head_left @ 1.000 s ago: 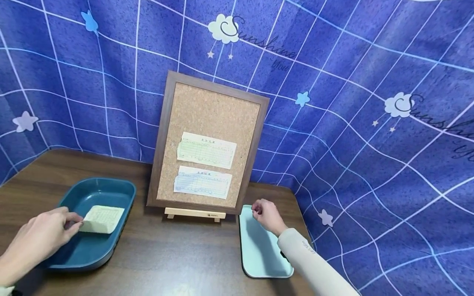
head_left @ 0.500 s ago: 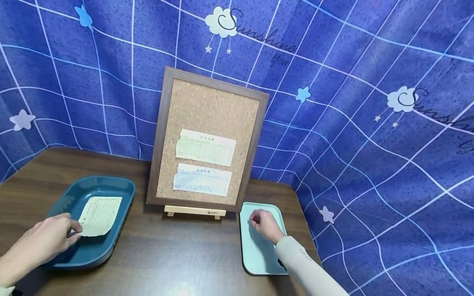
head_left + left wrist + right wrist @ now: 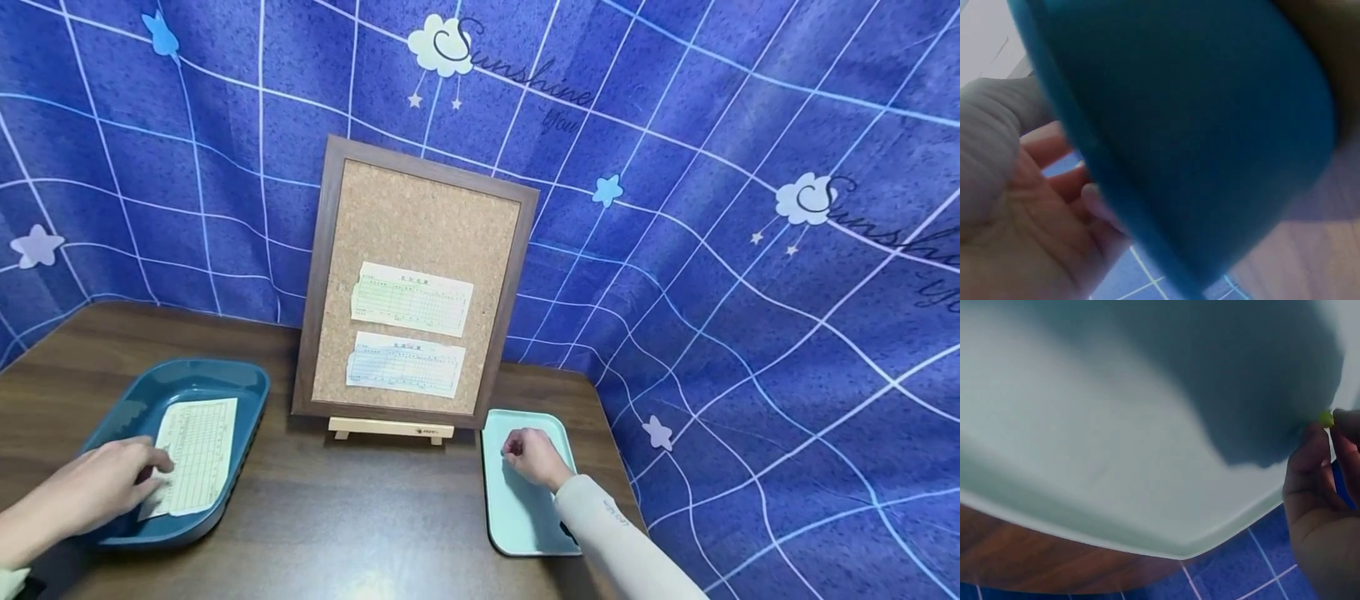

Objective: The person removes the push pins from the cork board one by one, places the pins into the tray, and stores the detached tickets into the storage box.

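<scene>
Hanging behind everything, a blue grid-patterned cloth [image 3: 675, 292] printed with clouds, stars and lettering forms the backdrop. Before it lies a dark wood-grained table [image 3: 322, 517]. A brown-framed cork board [image 3: 427, 221] stands at the middle, near the cloth. To its left sits a deep teal basin [image 3: 262, 387] with rounded corners; to its right, a shallower mint tray [image 3: 517, 525].

A printed paper slip [image 3: 202, 454] lies inside the basin, its near-left part behind the left hand. Two more forms are on the lower half of the board, a green-tinted form [image 3: 412, 298] above a blue-tinted form [image 3: 405, 367], apart from each other.

The left hand [image 3: 112, 483] is over the basin's left side, fingers loosely bent, a gap between thumb and forefinger with nothing visibly gripped; whether a fingertip touches the slip, I cannot tell. The right hand [image 3: 536, 458], in a pale sleeve [image 3: 615, 525], is above the mint tray, fingers curled in.

Under the board runs a light wooden bar [image 3: 390, 428] with two short feet. Smallest is a yellow-green piece [image 3: 1326, 419], pinched between the right hand's fingertips.
</scene>
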A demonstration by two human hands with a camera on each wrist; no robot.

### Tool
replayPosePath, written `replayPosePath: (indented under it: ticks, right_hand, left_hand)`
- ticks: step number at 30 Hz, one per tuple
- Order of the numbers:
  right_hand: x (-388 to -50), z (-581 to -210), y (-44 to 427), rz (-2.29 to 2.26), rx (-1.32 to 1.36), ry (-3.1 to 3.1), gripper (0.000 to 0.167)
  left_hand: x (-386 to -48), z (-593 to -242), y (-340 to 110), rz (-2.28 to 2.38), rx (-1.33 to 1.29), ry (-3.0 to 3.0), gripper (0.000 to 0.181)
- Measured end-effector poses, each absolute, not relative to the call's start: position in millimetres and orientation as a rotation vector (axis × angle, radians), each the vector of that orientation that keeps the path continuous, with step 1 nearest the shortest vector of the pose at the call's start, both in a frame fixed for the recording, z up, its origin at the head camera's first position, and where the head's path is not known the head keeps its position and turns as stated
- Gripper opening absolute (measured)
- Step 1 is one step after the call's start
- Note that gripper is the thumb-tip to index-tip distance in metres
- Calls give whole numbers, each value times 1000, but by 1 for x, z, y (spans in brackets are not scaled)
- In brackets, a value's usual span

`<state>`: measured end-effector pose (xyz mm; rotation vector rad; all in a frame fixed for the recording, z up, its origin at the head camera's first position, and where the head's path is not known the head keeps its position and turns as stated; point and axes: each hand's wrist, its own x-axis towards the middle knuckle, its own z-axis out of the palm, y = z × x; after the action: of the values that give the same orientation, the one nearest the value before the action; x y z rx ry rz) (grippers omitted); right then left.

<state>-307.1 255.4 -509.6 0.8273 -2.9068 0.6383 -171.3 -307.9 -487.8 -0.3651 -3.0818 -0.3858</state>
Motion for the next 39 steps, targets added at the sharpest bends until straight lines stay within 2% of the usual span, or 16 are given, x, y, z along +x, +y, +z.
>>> replayPosePath:
  ticks: [10, 25, 39]
  right_hand:
    - [-307, -471, 246, 623, 730, -2810, 7]
    - [-297, -432, 220, 707, 871, -2550, 6]
    - [-295, -425, 193, 770, 945, -2444, 11]
  left_hand:
    - [-187, -459, -283, -480, -472, -2803, 11]
    - [-207, -420, -240, -613, -538, -2643, 22]
    - [-225, -404, -212, -607, -630, -2503, 18]
